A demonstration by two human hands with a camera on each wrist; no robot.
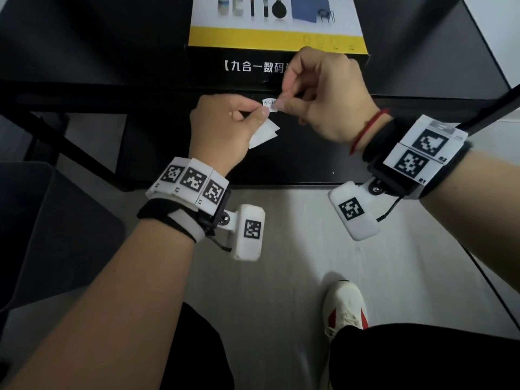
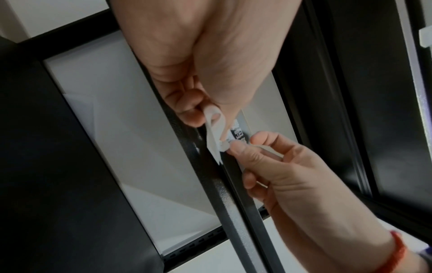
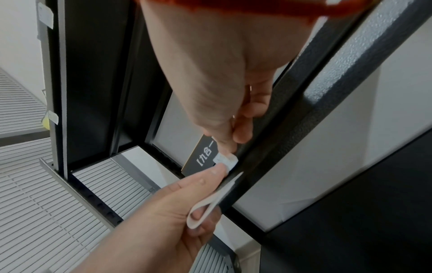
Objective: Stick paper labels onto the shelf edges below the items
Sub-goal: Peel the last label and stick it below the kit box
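A small white paper label (image 1: 268, 104) with handwriting lies against the black shelf edge (image 1: 140, 94), just below a black and yellow box (image 1: 275, 38). My right hand (image 1: 281, 101) pinches the label's right end between thumb and forefinger. My left hand (image 1: 260, 112) touches the label's left end with its thumb and grips a folded white backing strip (image 1: 263, 135) in its curled fingers. In the left wrist view the strip (image 2: 215, 129) loops under the fingers beside the label (image 2: 225, 146). The right wrist view shows the label (image 3: 225, 159), the strip (image 3: 210, 201) and the box (image 3: 203, 157).
A lower black shelf (image 1: 281, 159) sits beneath my hands. Other white labels (image 3: 46, 16) (image 3: 52, 117) are stuck on a grey upright to the left. A dark object (image 1: 56, 220) stands at the left. My white and red shoe (image 1: 344, 308) is on the pale floor.
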